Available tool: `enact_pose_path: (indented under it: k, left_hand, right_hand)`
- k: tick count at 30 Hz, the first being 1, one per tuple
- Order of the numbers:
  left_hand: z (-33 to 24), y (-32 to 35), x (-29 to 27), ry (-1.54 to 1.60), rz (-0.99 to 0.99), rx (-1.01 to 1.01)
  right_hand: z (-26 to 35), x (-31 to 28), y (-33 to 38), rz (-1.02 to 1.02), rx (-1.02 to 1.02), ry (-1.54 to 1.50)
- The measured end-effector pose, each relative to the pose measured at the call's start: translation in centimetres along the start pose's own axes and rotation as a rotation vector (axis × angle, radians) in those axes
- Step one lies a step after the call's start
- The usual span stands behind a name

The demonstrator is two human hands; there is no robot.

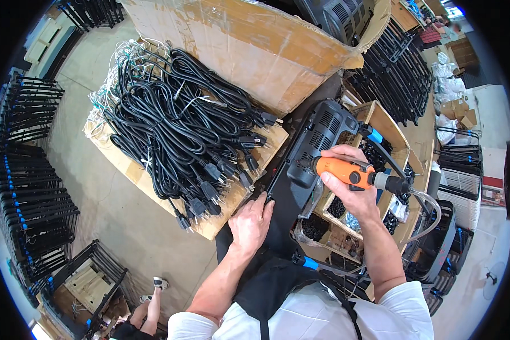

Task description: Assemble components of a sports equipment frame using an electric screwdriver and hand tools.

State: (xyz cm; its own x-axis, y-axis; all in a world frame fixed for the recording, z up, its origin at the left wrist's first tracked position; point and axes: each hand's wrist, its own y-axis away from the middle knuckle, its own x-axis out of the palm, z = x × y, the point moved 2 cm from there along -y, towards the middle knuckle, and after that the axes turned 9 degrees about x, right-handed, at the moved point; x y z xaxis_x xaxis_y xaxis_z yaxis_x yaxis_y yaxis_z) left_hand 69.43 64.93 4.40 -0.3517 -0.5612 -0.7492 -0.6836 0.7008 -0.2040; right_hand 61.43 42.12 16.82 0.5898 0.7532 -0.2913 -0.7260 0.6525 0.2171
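Driver (335, 166), gripped in right hand (357, 197) at 3 o'clock, could skid across housing (324, 133) if tilted; left hand (250, 224), 6 o'clock, hold unclear.

A heap of coiled black power cords (158, 119) is being carried by a pale wooden counter (269, 150), its plugs being turned mostly toward the near right edge. The heap's far left end is being bordered by tangled white strings (116, 85). Behind it, a large cardboard box (238, 39) is being crossed by glossy tape. On the left, the concrete floor (90, 187) is being lined by black tubular frames (34, 181), dotted with blue. At upper right, a dark stack of bars (391, 73) is being backed by white plastic bags (445, 76) and a cardboard carton (459, 110). At lower left, a co-worker's bare legs (150, 320) are being partly shown.
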Motion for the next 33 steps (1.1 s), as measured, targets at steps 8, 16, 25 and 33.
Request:
enact_pose_path:
  k: [8,16,25,33]
  left_hand:
    - [-0.4,-0.5,-0.4,0.074,0.121,-0.117]
    - [0.0,-0.1,0.1,0.078,0.031,-0.056]
    - [-0.9,-0.2,-0.6,0.11,-0.042,0.055]
    - [-0.9,0.0,-0.3,0.136,-0.073,0.06]
  right_hand:
    - [-0.3,1.4,-0.9,0.06,0.008,0.086]
    - [1.0,2.3,-1.4,0.118,-0.026,0.241]
    - [1.6,1.7,-1.1,0.086,-0.063,0.29]
    - [1.3,1.7,-1.0,0.108,-0.12,0.296]
